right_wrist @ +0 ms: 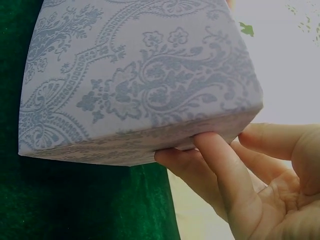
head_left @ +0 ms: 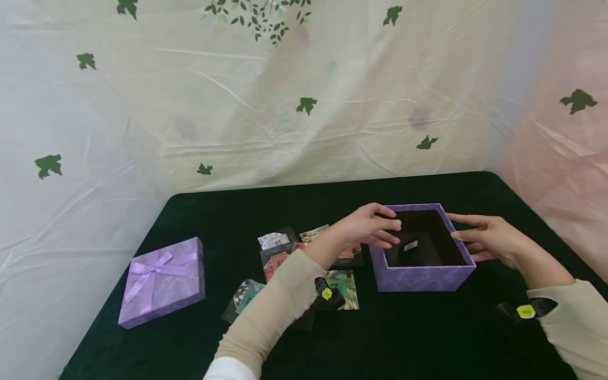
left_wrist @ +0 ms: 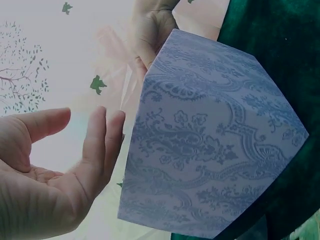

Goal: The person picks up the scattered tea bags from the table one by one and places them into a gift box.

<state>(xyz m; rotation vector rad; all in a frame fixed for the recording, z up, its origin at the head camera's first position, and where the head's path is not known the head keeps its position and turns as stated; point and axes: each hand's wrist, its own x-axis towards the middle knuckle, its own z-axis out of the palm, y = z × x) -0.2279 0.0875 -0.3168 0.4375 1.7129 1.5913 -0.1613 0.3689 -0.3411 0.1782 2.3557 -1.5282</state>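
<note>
An open purple patterned box [head_left: 418, 279] stands on the right part of the table, its dark inside showing a small white label [head_left: 410, 245]. My left hand [head_left: 366, 227] hovers at the left rim, loosely bent fingers over the edge. In the left wrist view, the left hand [left_wrist: 60, 185] has its thumb and fingers spread apart beside the box wall [left_wrist: 200, 145]. Against the outer right side rest the extended fingers of my right hand [head_left: 501, 240]. The right wrist view shows the right hand [right_wrist: 260, 195] with fingertips touching the box's side wall [right_wrist: 140, 70].
A purple lid [head_left: 185, 282] with a ribbon bow lies at the left. Several printed cards or packets, one a green patterned piece [head_left: 350, 290], lie mid-table, partly behind my left forearm. Dark green cloth [head_left: 380, 343] covers the table; a pale curtain [head_left: 266, 132] hangs behind.
</note>
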